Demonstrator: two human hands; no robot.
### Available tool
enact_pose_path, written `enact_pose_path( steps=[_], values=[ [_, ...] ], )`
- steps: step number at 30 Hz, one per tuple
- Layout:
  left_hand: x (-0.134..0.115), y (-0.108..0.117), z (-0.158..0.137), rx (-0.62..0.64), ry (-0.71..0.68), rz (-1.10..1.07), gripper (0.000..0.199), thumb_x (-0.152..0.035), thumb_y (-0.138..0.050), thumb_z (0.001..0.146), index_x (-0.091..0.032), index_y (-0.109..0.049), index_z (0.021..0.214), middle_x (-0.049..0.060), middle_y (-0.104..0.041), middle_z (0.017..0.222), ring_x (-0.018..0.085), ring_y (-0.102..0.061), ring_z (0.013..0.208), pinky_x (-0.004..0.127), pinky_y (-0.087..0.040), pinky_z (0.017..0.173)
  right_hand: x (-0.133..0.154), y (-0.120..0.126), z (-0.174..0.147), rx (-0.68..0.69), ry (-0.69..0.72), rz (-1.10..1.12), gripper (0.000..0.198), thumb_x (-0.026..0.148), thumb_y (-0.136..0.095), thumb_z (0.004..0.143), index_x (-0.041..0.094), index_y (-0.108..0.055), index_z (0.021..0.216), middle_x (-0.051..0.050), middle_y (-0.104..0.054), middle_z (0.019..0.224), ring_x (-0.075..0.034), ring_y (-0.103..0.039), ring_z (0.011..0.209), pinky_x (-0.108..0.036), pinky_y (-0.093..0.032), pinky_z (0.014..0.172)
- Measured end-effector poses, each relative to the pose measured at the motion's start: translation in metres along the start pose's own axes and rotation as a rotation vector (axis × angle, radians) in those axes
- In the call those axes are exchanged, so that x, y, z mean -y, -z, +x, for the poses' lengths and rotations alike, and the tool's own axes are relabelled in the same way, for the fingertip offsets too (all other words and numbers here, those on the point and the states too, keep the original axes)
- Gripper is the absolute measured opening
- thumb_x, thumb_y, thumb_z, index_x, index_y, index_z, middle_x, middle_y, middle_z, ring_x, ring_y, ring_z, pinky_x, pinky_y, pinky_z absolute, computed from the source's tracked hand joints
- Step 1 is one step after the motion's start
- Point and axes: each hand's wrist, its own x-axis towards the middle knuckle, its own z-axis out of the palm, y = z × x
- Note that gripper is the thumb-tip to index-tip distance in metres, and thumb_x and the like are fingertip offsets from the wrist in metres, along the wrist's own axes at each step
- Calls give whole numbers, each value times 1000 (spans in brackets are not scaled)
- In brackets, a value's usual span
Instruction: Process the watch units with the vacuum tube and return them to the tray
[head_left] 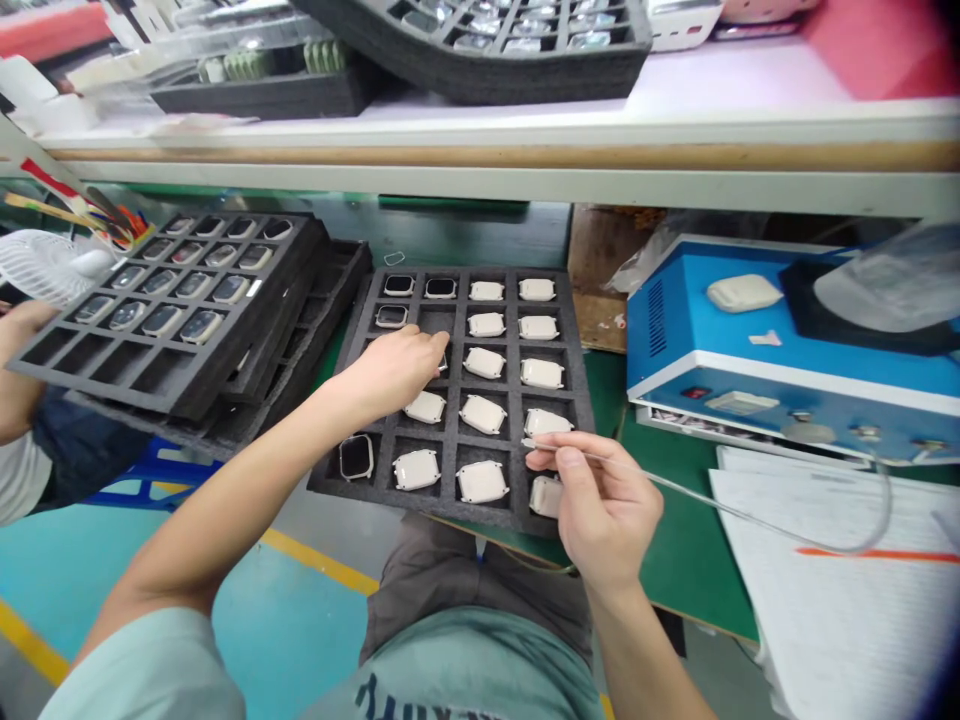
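Observation:
A black foam tray point(450, 505) lies in front of me, its compartments holding several pale watch cases point(484, 482) and a few dark-faced ones point(356, 457). My left hand point(405, 368) reaches over the second column, fingers closed down on a watch case point(442, 362) mostly hidden beneath them. Between the thumb and fingers of my right hand point(606, 505) is a thin clear tube point(712, 500), its tip pointing left over the tray's right column. The tube curves back to a blue machine point(787, 310) on the right.
Stacked foam trays point(161, 365) with dark-faced watches stand at the left, near another person's hand point(30, 320). A shelf point(487, 180) crosses above the bench. Paper sheets point(810, 560) lie at the right. A small white fan point(49, 262) stands at far left.

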Motion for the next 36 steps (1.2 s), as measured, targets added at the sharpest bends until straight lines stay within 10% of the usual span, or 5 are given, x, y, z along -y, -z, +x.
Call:
enact_pose_path(
  steps=[4,9,15,36],
  values=[
    [-34,-7,-25,-300,194,-800,38,-34,-55,106,-14,-63,137,17,-73,135,29,-70,119,43,-57,101,2,-2,3,-26,5,28,12,33,-72,100,22,-78,101,-5,-83,91,-18,-80,71,-28,-65,64],
    [-100,-34,-34,-226,458,-1970,42,-41,-79,90,-17,-71,123,15,-77,132,30,-73,123,40,-61,102,6,-9,11,-52,68,37,13,30,-67,103,24,-79,100,-5,-81,95,-18,-80,78,-28,-69,69],
    [-137,-50,-24,-542,472,-1745,45,-33,-86,86,-17,-72,125,13,-80,126,26,-77,118,35,-61,105,-2,-8,13,-64,169,33,16,21,-63,104,26,-78,106,-7,-79,110,-21,-78,105,-37,-68,91],
    [-141,-57,-28,-488,397,-1587,40,-22,-76,87,-14,-75,126,11,-80,126,25,-79,113,30,-65,98,1,-6,12,12,240,35,23,13,-63,102,28,-78,110,-5,-83,112,-21,-80,108,-38,-66,99]
  ],
)
